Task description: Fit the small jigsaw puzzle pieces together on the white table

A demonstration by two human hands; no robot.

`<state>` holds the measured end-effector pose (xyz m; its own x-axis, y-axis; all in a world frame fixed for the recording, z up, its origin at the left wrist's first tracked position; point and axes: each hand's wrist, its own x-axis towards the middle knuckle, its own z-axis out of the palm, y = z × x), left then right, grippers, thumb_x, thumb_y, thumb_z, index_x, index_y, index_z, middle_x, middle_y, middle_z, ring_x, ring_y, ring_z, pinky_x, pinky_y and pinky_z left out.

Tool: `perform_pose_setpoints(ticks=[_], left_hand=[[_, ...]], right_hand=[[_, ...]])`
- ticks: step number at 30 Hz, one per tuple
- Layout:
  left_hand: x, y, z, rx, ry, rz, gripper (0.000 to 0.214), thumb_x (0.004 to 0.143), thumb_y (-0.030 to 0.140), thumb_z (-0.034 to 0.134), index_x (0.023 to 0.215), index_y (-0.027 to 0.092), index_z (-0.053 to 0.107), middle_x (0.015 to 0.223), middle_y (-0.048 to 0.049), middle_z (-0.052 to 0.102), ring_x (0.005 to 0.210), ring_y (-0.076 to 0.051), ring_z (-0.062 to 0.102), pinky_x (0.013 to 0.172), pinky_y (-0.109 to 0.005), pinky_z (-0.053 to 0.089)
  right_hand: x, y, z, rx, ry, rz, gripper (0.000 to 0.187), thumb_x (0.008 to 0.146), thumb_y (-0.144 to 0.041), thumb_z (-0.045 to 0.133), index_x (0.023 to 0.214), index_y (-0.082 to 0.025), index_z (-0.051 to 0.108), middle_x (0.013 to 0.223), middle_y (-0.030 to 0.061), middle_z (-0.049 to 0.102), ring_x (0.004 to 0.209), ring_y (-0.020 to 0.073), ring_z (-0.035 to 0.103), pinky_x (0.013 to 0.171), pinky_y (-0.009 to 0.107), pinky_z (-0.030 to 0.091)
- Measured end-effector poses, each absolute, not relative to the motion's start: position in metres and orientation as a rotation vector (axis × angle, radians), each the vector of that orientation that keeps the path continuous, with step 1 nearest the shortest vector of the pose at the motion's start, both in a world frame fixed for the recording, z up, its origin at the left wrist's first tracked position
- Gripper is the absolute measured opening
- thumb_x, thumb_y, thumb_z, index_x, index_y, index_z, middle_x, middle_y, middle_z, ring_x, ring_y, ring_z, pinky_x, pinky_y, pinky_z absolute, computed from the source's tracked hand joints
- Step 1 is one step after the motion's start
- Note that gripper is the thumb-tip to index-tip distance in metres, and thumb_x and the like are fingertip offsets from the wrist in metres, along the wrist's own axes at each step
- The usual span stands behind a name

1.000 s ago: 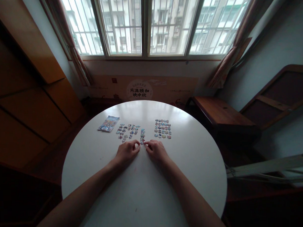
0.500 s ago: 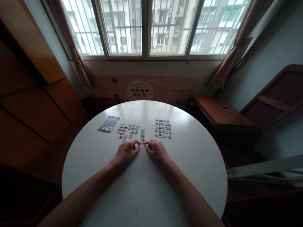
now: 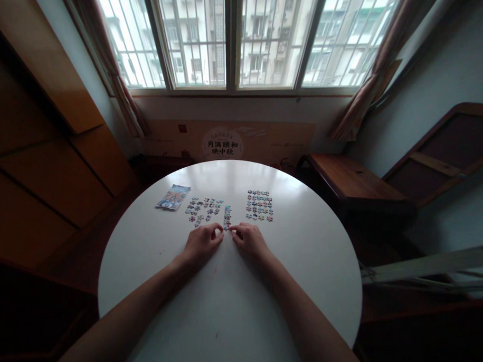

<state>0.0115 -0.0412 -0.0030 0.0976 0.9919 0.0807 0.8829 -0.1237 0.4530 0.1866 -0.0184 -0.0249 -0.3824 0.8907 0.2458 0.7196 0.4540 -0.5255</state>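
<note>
Nearest me is the smooth white round table (image 3: 230, 308), with two bare forearms stretched over it toward twelve o'clock. The left hand (image 3: 204, 239) and right hand (image 3: 249, 239) face each other, thumbs and forefingers curled into narrow pinches at the near end of a thin puzzle strip (image 3: 227, 216). The fingertips come right up to its end piece, but from here I cannot tell whether either hand grips it or merely rests beside it.

Only that one strip looks put together, so I'd judge the work to be in its early part. Taking the strip as the clock's centre, a loose cluster of pieces (image 3: 199, 207) lies near ten o'clock, and spaced rows of pieces (image 3: 260, 205) sit around two, tidily sorted but apparently unjoined. All are small, flat and knobbed, printed in mottled colours too fine to read. Farther toward ten lies a rectangular picture sheet (image 3: 174, 197), its surface slightly shiny.

Past the table's curved rim, a brown wooden bench (image 3: 352, 180) stands toward two; at twelve come a beige printed panel (image 3: 279, 129) and the barred glass window (image 3: 231, 44).
</note>
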Motion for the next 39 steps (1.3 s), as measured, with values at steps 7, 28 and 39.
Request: perform_pose_setpoints(ticks=[7,28,39], left_hand=[[0.0109,-0.0411,-0.0029,2.095,1.844,0.536,0.023,0.084,0.037,0.052,0.097,0.026,0.068,0.071,0.0012,0.066,0.066,-0.013,0.059,0.061,-0.022,0.035],[0.0086,-0.0403,-0.0050,2.135,1.811,0.545,0.025,0.085,0.039,0.051,0.098,0.026,0.068,0.069,0.0018,0.065,0.063,-0.012,0.058,0.059,-0.022,0.034],[0.0086,-0.0392,-0.0051,2.169,1.761,0.528,0.025,0.085,0.037,0.051,0.101,0.027,0.067,0.071,0.0011,0.066,0.065,-0.013,0.059,0.060,-0.022,0.035]], right_hand=[[0.1866,-0.0193,-0.0237,-1.338,-2.212,0.464,0.026,0.086,-0.022,0.053,0.105,-0.025,0.071,0.087,0.0038,0.068,0.077,0.0147,0.058,0.078,0.025,0.037],[0.1863,-0.0173,-0.0242,-1.349,-2.227,0.463,0.027,0.086,-0.022,0.052,0.106,-0.024,0.070,0.085,0.0041,0.068,0.076,0.0149,0.058,0.076,0.025,0.037],[0.1867,-0.0155,-0.0257,-1.355,-2.232,0.472,0.027,0.086,-0.023,0.051,0.105,-0.024,0.071,0.087,0.0037,0.068,0.078,0.0152,0.058,0.076,0.025,0.037]])
